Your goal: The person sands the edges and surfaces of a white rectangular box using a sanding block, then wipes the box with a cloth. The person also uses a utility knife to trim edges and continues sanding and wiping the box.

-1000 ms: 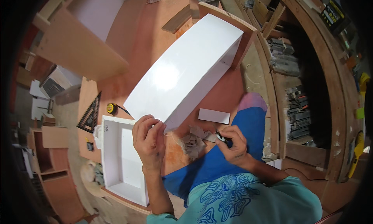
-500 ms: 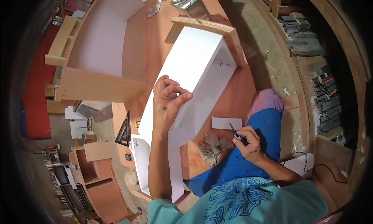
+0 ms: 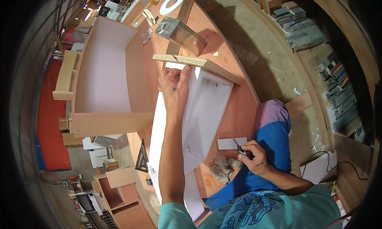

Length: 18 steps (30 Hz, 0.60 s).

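Observation:
A long white box (image 3: 204, 121), with a plywood panel (image 3: 219, 71) across its far end, rests on the wooden work surface. My left hand (image 3: 174, 88) is at that end, fingers curled, thumb tip against the panel's lower edge; what it holds, if anything, is hidden. My right hand (image 3: 255, 161) grips a small dark-handled tool (image 3: 242, 148) with a thin metal tip, over my blue-trousered leg. Just behind the tool lies a white strip (image 3: 226, 144). Crumpled cloth (image 3: 221, 169) sits nearby. A black triangle square (image 3: 141, 159) lies left of my left forearm.
An open wooden box with pale interior (image 3: 102, 66) stands at left. A metal can (image 3: 181, 34), a white ring (image 3: 172, 2) and scraps are farther back. On the right are a shelf of metal hardware (image 3: 338, 94) and a cable (image 3: 354, 169) on the floor.
My left hand has travelled from the box's near corner along it to the panel at the far end. My right hand still holds the tool. The view has shifted toward the far end.

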Each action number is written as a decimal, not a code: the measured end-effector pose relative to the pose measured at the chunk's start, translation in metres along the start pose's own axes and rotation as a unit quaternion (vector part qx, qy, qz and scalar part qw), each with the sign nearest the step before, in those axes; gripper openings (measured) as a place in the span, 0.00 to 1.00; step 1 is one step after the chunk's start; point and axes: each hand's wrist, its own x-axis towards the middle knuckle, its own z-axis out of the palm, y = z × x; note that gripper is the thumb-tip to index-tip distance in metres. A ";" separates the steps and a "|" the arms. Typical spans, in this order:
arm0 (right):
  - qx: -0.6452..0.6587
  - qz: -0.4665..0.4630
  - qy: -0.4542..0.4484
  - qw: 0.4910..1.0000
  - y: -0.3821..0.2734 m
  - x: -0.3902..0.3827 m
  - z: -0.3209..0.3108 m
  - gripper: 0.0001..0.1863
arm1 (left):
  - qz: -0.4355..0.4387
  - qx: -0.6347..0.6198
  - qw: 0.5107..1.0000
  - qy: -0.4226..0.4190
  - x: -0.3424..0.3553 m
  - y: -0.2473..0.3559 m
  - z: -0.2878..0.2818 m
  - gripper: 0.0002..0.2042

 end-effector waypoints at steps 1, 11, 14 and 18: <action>0.002 0.004 0.004 1.000 0.000 0.000 0.000 0.14 | -0.018 -0.040 0.999 0.003 0.003 -0.002 0.000 0.20; 0.003 0.014 -0.016 1.000 0.000 0.002 -0.001 0.14 | 0.040 0.120 0.992 -0.003 -0.006 0.015 0.010 0.23; -0.005 0.014 -0.011 1.000 0.000 0.001 -0.003 0.14 | 0.024 0.161 0.986 -0.026 0.005 0.021 0.012 0.24; -0.017 0.021 -0.004 1.000 0.000 0.002 -0.004 0.14 | -0.010 0.058 0.996 -0.064 0.014 0.024 0.003 0.22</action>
